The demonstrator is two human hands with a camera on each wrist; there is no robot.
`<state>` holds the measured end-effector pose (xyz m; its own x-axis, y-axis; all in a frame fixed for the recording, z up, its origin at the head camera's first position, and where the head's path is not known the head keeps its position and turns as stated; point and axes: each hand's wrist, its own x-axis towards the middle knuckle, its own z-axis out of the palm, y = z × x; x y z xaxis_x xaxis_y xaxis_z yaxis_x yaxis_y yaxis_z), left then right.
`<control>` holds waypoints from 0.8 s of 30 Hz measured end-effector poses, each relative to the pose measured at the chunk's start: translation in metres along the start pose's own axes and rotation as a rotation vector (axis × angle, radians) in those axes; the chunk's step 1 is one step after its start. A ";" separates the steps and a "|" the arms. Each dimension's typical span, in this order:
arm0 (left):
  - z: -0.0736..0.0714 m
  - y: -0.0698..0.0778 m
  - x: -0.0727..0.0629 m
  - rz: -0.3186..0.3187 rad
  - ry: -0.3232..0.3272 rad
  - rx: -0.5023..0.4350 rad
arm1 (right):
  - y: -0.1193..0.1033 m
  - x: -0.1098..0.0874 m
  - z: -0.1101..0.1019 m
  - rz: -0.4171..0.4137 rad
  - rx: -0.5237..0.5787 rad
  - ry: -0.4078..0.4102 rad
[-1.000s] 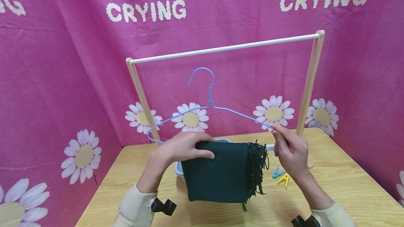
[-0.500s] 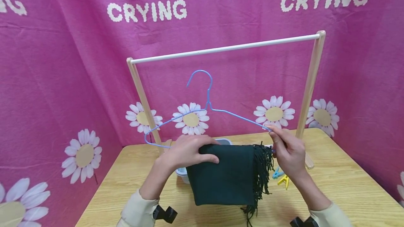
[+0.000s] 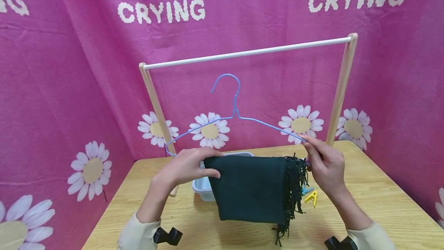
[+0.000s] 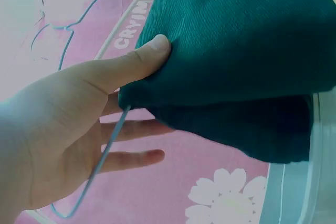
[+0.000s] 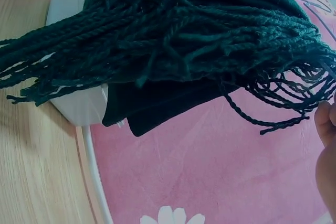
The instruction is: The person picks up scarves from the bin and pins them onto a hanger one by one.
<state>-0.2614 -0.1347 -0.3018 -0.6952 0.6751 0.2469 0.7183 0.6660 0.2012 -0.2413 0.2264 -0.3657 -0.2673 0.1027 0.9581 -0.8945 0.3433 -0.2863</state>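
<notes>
A dark green fringed scarf (image 3: 251, 188), folded, hangs over the bottom bar of a blue wire hanger (image 3: 256, 120). The hanger is upright, its hook raised in front of the rack. My left hand (image 3: 189, 167) pinches the scarf's upper left edge at the bar, thumb in front. In the left wrist view, fingers (image 4: 136, 159) spread out behind the cloth and the wire. With curled fingers, my right hand (image 3: 326, 167) grips the hanger's right corner. The scarf's fringe (image 5: 157, 45) dangles beside that hand and hides part of the bar.
Behind the hanger stands a wooden rack with a white rail (image 3: 248, 54). A pale plastic tub (image 3: 204, 192) sits under the scarf, partly hidden. To the right, a yellow clothespin (image 3: 312, 198) and a blue clothespin (image 3: 306, 190) lie on the wooden table (image 3: 367, 200).
The scarf has slid right along the bar, its fringe now close to my right hand. My left hand has shifted left to the scarf's edge. The hanger has moved slightly right.
</notes>
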 end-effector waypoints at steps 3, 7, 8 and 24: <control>0.003 -0.006 -0.005 0.039 0.055 0.014 | 0.001 -0.001 -0.001 -0.014 0.002 0.002; 0.008 -0.012 -0.011 0.113 0.155 0.058 | 0.002 -0.001 -0.003 -0.018 0.004 -0.004; 0.010 -0.014 -0.012 0.129 0.179 0.065 | 0.002 -0.001 -0.003 -0.018 0.004 -0.007; 0.002 -0.025 -0.016 0.389 0.788 0.139 | -0.005 0.003 -0.001 -0.003 -0.007 -0.020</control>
<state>-0.2689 -0.1616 -0.3126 -0.1441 0.4816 0.8645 0.8541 0.5017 -0.1371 -0.2371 0.2254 -0.3617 -0.2716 0.0831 0.9588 -0.8930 0.3497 -0.2833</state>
